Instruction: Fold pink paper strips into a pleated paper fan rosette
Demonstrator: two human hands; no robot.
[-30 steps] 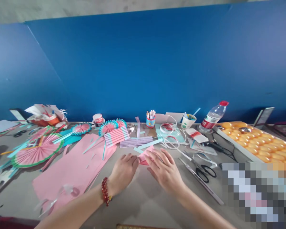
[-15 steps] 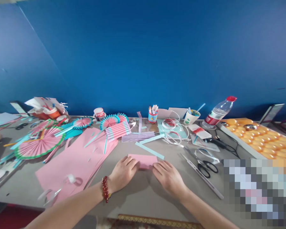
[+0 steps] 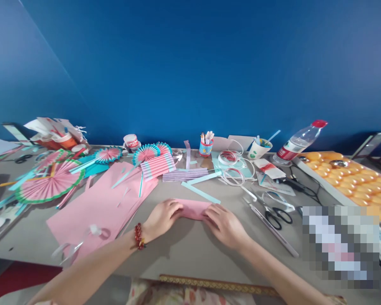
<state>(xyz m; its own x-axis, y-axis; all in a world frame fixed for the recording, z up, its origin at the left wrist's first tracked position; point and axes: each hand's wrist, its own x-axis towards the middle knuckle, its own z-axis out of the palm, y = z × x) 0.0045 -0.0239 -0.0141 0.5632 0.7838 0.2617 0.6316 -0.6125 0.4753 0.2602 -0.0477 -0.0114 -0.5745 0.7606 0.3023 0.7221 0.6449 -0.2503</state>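
A small strip of pink paper (image 3: 195, 209) lies across the middle front of the table, held at both ends. My left hand (image 3: 163, 218) has its fingers closed around the left end. At the right end my right hand (image 3: 224, 222) grips the paper, its fingertips over the edge. Whether the paper is folded underneath is hidden by my fingers. Just beyond it rest light blue paper strips (image 3: 201, 192) and a pleated purple paper (image 3: 184, 174). Large pink sheets (image 3: 98, 199) lie left of my left hand.
Scissors (image 3: 277, 216) and a long slim cutter (image 3: 277, 233) lie right of my right hand. Pleated paper fans (image 3: 47, 182) cover the left side. Toward the wall stand a pen cup (image 3: 205, 148), a paper cup (image 3: 258, 150) and a water bottle (image 3: 296, 146). An orange bumpy tray (image 3: 352, 176) is at right.
Both hands have shifted slightly up in view with the pink paper, which now looks tilted and bowed between them. The whole view has moved a little.
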